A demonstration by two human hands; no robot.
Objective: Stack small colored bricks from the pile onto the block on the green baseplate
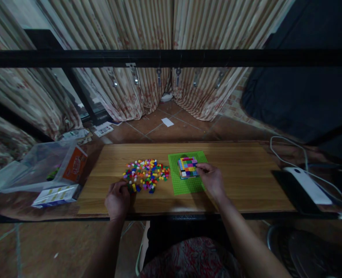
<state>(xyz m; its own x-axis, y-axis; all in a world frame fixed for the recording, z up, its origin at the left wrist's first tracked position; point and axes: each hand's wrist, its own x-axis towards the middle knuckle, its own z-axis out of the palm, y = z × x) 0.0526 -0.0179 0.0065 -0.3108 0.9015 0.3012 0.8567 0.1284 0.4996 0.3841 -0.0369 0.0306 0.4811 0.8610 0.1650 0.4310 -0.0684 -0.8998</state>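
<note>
A small block built from many-coloured toy bricks (187, 168) stands on a green studded baseplate (188, 188). My right hand (211, 179) reaches over the plate's right side, its thumb and finger pinched on a small toy brick at the block's upper right edge. Loose toy bricks (148, 173) in many colours lie scattered left of the baseplate. At the near left edge of this pile rests my left hand (118, 199), fingers curled together; whatever they may hold is hidden.
The wooden tabletop (243, 173) carries it all. On the left stand a clear plastic bin (43, 162) with an orange label and a white box (56, 195). A white device (307, 185) with a cable lies on the right. A black bar (171, 58) crosses beyond the table.
</note>
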